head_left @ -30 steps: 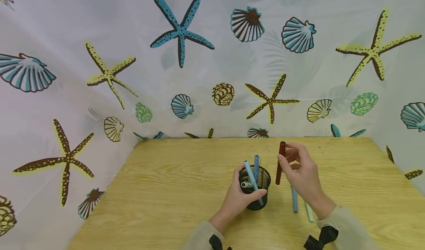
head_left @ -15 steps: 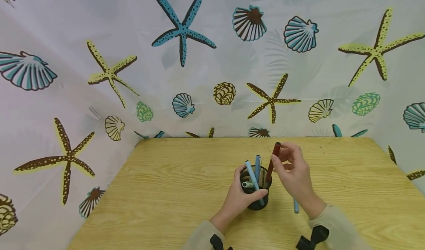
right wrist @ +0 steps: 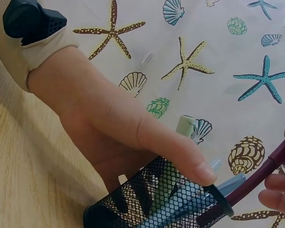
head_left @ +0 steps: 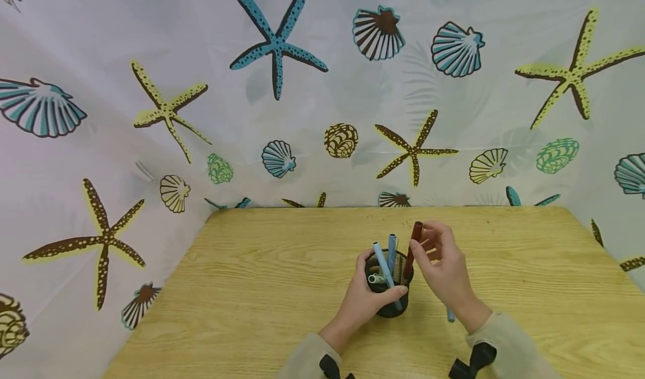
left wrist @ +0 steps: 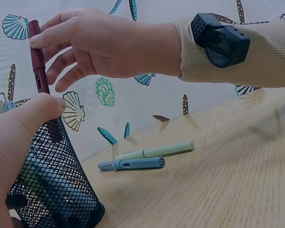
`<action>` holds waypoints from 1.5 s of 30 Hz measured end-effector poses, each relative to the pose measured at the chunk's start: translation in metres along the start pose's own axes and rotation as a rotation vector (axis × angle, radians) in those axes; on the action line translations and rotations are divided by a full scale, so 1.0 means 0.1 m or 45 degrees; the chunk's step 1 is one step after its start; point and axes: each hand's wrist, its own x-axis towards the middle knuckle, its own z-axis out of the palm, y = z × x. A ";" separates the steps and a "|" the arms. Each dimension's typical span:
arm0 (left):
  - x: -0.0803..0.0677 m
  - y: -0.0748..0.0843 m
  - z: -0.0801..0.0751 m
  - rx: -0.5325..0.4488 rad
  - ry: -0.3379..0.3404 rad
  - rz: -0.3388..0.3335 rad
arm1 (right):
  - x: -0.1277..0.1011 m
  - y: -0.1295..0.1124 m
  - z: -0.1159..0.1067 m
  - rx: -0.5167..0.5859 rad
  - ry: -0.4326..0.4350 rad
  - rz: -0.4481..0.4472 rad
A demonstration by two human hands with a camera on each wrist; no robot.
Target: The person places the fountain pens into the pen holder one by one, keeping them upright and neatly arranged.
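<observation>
My left hand (head_left: 370, 298) grips a black mesh pen holder (left wrist: 69, 185) by its side, the thumb across the front near the rim. Between the thumb and fingers of my right hand (head_left: 444, 264) is a dark red pen (head_left: 416, 232), pinched near its upper end. Its lower end is inside the holder, seen through the mesh in the left wrist view. A light blue pen (head_left: 381, 258), a darker blue pen (head_left: 392, 250) and a pale green pen (right wrist: 185, 126) lean inside the same holder.
On the wooden table right of the holder lie a blue pen (left wrist: 137, 164) and a pale green pen (left wrist: 171, 148), side by side. In the head view, my right arm covers most of them. A cloth backdrop (head_left: 312, 88) printed with starfish and shells rises behind the table.
My right hand has carried the dark red pen left from beside the holder, and its lower end has gone down into the holder. The left hand has stayed on the holder.
</observation>
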 end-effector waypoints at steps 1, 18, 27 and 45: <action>0.00 0.00 0.00 0.000 -0.001 0.001 | -0.01 0.01 0.00 -0.004 -0.004 0.004; 0.00 0.00 0.00 0.009 -0.009 -0.021 | -0.11 0.15 0.03 -0.068 -0.074 0.092; -0.02 0.01 0.00 0.009 0.002 -0.017 | -0.15 0.19 0.04 -0.072 -0.076 0.112; -0.01 -0.03 0.01 -0.076 -0.026 0.018 | -0.17 0.23 -0.06 -0.140 -0.150 0.178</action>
